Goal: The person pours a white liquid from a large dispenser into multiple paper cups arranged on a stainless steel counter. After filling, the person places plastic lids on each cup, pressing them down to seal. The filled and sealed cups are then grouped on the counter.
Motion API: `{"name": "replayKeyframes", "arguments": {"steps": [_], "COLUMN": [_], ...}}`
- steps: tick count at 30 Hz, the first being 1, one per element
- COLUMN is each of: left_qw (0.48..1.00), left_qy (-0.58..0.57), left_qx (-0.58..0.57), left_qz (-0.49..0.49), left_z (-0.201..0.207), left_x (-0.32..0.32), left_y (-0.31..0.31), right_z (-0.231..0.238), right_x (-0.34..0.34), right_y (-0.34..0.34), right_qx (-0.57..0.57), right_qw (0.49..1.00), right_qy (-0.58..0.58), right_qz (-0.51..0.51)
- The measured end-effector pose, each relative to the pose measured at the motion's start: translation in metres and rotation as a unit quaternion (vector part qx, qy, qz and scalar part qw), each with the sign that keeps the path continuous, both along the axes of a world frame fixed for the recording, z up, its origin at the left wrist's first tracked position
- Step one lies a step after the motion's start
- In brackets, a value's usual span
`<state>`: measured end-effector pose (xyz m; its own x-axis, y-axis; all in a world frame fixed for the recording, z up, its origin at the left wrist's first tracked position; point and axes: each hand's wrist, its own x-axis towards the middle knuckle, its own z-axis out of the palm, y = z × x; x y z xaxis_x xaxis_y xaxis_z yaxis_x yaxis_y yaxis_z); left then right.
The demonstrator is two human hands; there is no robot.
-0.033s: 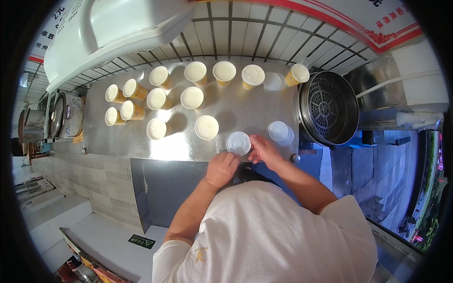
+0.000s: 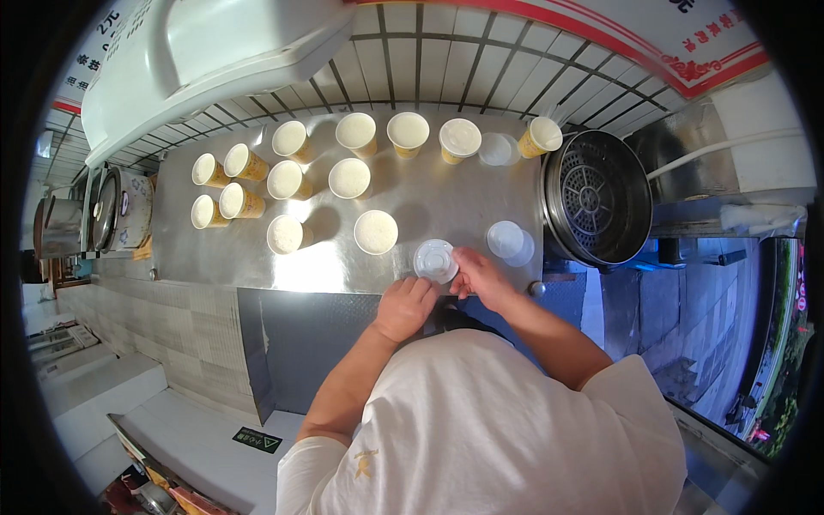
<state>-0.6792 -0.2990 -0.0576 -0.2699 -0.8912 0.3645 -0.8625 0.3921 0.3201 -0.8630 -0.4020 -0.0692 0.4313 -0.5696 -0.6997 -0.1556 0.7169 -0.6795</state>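
A clear round plastic lid [image 2: 435,260] is between my two hands at the near edge of the steel table. My right hand [image 2: 481,278] is closed at its right rim, thumb and index finger pinching it. With bent fingers drawn together, my left hand [image 2: 407,307] touches the near-left rim. Whether a cup stands beneath the lid, I cannot tell. Left of it is an uncovered paper cup [image 2: 376,233] filled with a pale, frothy drink. More clear lids [image 2: 505,239] lie to the right of my right hand.
Several filled yellow paper cups [image 2: 350,178] stand across the steel table [image 2: 463,193]. Another cup [image 2: 542,136] and some clear lids [image 2: 495,148] are at the far right. Round metal steamer trays [image 2: 601,202] adjoin the table's right end. A white machine housing [image 2: 206,51] overhangs the far left.
The lid has shifted very slightly to the right, and my left hand's fingers have moved a little with it. The cups have not moved.
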Motion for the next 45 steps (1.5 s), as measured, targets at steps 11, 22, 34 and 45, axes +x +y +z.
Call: {"name": "replayKeyframes", "arguments": {"steps": [11,22,34,45], "left_qw": [0.898,0.824,0.823,0.82], "left_qy": [0.39,0.525,0.515,0.517], "left_qx": [0.081,0.03,0.004,0.011], "left_qz": [0.187,0.212,0.241,0.246], "left_z": [0.087,0.114,0.118,0.118], "left_x": [-0.001,-0.002,-0.003,-0.003], "left_y": [-0.013,0.001,0.009,0.009], "right_z": [0.072,0.115,0.12,0.118], "right_x": [0.013,0.038,0.04,0.041], "right_y": [0.004,0.01,0.012,0.01], "right_qx": [-0.234,-0.207,-0.192,-0.189], "right_qw": [0.956,0.95,0.943,0.943], "right_qy": [-0.095,-0.161,-0.186,-0.192], "right_qz": [0.15,0.172,0.198,0.196]}}
